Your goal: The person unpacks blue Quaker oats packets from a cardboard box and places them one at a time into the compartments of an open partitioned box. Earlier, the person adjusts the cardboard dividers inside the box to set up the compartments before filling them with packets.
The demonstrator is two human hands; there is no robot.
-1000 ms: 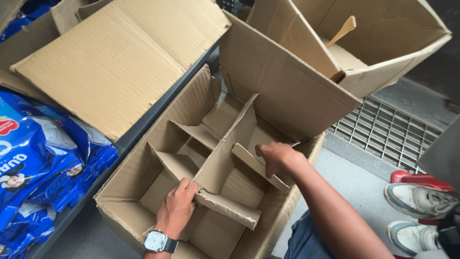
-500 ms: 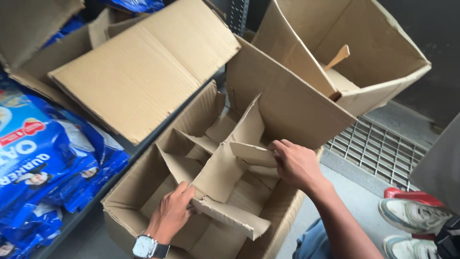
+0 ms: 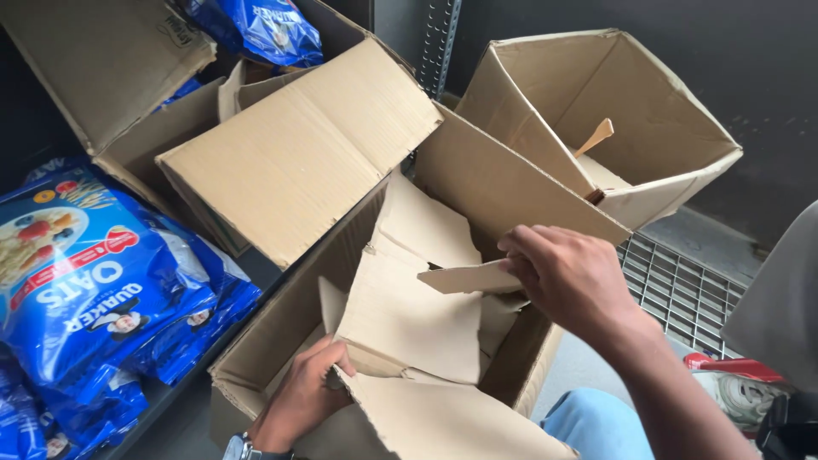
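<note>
Left hand (image 3: 300, 400), low in the view with a wristwatch (image 3: 247, 448) at its wrist, is closed on the near bottom corner of the cardboard divider (image 3: 417, 319), fingers curled round the edge where the lower panel folds toward the camera. That divider is a set of slotted brown panels, now tilted and partly risen out of the open carton (image 3: 511, 192) it sits in; its long axis runs from the left hand up and away toward the far wall of the carton. To the left of the carton lie blue food bags (image 3: 94, 281) stacked on a shelf, and above them a flattened cardboard flap (image 3: 298, 153) leans over the carton's left wall.

Moving right, the right hand (image 3: 567, 281) comes in from the lower right, its forearm crossing the carton rim. Its fingers pinch a short cross strip of the divider from above, thumb hidden beneath, so it too is grasping cardboard. Both hands touch the divider; the left holds the near low end, the right the higher middle part, just beside the carton's right wall. Beyond it stands a second empty box (image 3: 613, 119), and a metal floor grate (image 3: 682, 290) shows below that
</note>
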